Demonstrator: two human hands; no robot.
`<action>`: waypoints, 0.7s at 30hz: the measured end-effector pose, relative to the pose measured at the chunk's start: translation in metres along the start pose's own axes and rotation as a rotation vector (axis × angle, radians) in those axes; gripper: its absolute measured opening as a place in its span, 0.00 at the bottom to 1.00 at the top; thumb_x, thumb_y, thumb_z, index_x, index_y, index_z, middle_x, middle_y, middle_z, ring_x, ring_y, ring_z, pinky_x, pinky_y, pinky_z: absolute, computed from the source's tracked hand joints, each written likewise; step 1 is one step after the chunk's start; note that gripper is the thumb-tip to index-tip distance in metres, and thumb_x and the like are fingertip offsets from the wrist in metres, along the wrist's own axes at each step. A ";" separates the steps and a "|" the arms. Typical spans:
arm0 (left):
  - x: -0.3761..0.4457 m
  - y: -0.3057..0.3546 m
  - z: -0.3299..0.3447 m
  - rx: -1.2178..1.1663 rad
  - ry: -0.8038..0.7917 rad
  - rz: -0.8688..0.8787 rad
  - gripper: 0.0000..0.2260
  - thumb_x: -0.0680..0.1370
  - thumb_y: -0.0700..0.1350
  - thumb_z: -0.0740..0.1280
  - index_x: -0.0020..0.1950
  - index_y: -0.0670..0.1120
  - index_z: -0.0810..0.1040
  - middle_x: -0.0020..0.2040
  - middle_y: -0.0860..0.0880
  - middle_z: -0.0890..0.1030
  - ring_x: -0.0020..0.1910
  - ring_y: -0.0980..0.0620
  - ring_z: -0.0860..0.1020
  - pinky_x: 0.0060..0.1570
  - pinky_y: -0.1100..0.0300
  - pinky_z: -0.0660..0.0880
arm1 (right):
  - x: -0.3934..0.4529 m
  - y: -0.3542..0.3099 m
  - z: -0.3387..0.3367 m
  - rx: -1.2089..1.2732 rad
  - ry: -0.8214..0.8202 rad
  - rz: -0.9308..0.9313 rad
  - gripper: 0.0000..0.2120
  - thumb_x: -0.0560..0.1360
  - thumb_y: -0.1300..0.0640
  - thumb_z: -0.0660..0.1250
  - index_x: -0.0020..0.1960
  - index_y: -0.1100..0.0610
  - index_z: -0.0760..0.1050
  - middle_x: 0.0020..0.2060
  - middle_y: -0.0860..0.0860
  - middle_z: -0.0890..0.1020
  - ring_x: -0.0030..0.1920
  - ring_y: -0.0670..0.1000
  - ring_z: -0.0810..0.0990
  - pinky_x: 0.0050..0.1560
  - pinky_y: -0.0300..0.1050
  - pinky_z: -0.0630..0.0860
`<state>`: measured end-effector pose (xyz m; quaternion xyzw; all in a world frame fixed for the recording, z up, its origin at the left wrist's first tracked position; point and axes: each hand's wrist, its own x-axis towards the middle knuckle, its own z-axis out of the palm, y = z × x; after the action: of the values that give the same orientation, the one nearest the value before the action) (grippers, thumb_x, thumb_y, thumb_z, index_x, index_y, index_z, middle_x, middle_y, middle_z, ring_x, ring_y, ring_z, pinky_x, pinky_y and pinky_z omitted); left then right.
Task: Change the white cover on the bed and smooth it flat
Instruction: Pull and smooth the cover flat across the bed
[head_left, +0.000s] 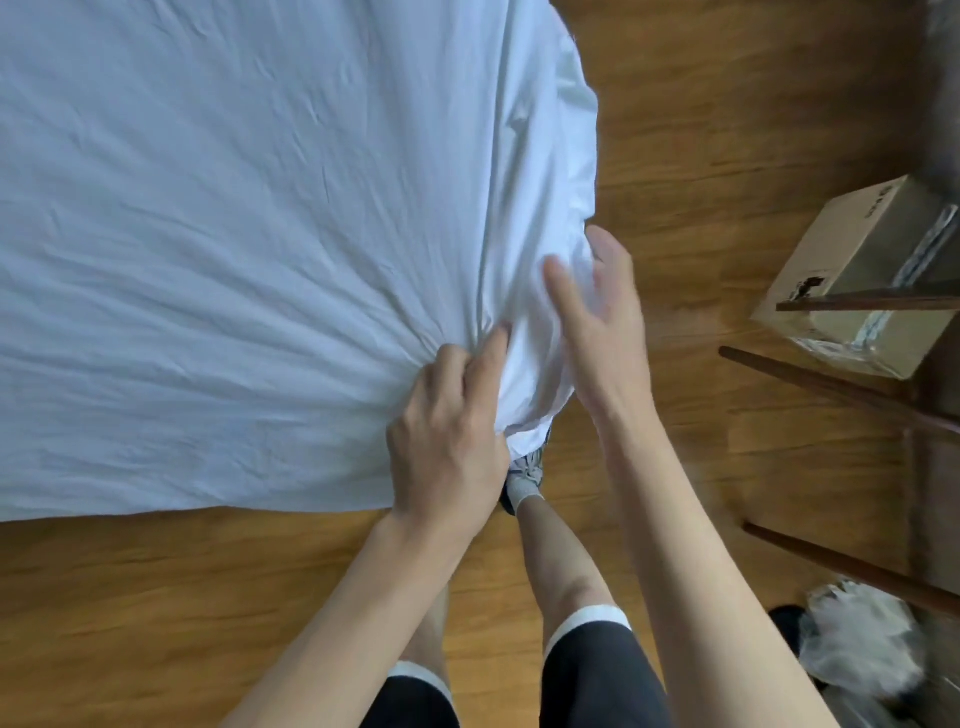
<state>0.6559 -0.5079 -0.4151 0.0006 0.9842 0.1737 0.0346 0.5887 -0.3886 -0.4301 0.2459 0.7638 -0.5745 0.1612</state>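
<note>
Cover (234, 234) spread over bed, creased, bunched at near right corner. Left hand (447, 431) grips gathered fabric at that corner, fingers curled. Right hand (597, 317) beside it, fingers straight, touching cover, gripping nothing.

White cover (234, 234): plain white with a faint bluish cast, no print. Floor (701, 130): warm honey-brown wood with darker grain streaks. Cardboard box (852, 260): tan, with clear glossy tape strips and a small dark mark on one face. Chair legs (841, 389): dark reddish-brown. Shorts (597, 675): dark charcoal with a white band at each hem. Sock (522, 488): pale grey. Shoe (532, 460): grey and white. Plastic bag (862, 639): translucent whitish-grey.
</note>
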 end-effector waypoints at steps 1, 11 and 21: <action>-0.002 0.002 0.002 -0.005 0.025 -0.002 0.28 0.64 0.33 0.58 0.63 0.45 0.75 0.41 0.46 0.73 0.37 0.46 0.74 0.23 0.56 0.65 | 0.005 -0.005 0.007 -0.100 -0.081 0.025 0.38 0.65 0.31 0.66 0.70 0.48 0.65 0.62 0.43 0.76 0.64 0.43 0.74 0.64 0.44 0.70; -0.015 0.012 -0.024 -0.255 0.232 -0.033 0.26 0.61 0.30 0.53 0.53 0.47 0.74 0.32 0.47 0.72 0.33 0.48 0.68 0.32 0.59 0.62 | 0.033 -0.050 0.041 0.308 -0.472 0.319 0.15 0.68 0.58 0.74 0.53 0.59 0.80 0.44 0.55 0.85 0.44 0.54 0.85 0.50 0.48 0.81; -0.033 0.014 -0.010 -0.159 -0.076 0.084 0.27 0.61 0.35 0.63 0.59 0.48 0.71 0.39 0.48 0.75 0.36 0.45 0.76 0.28 0.55 0.70 | 0.036 -0.011 0.015 0.294 -0.745 0.594 0.27 0.57 0.44 0.80 0.51 0.59 0.83 0.50 0.58 0.84 0.52 0.56 0.83 0.64 0.54 0.73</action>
<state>0.6879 -0.4984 -0.3982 0.0459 0.9644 0.2523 0.0645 0.5519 -0.3985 -0.4451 0.2512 0.4624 -0.6541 0.5434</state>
